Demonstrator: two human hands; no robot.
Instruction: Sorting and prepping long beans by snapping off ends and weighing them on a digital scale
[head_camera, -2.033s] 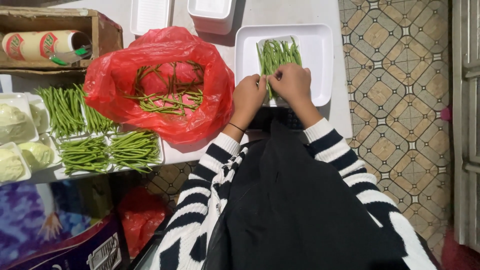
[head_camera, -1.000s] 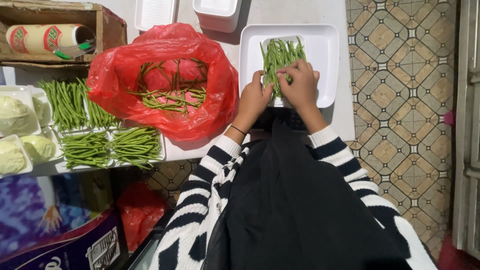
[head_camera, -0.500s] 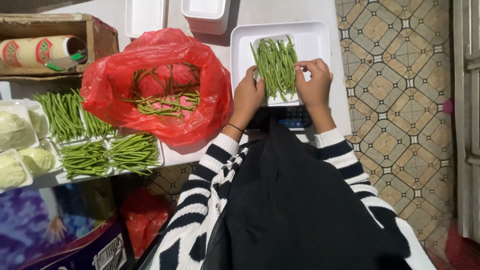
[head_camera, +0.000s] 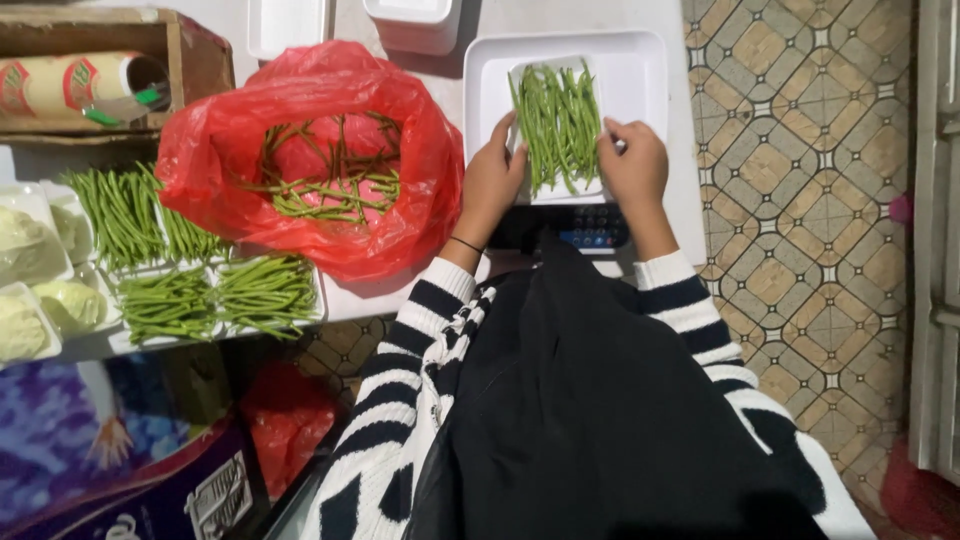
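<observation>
A small white foam tray filled with green beans lies inside a larger white tray on a scale with a dark keypad. My left hand grips the small tray's left edge. On its right edge rests my right hand, fingers curled on the rim. Both arms wear black-and-white striped sleeves.
A red plastic bag of loose green beans sits left of the scale. Packed bean trays and wrapped cabbage pieces lie further left. A wooden box holds a film roll. Tiled floor at right.
My hands went from arranging the beans at the tray's near end to holding the small tray by its two sides; the beans now lie flat and even.
</observation>
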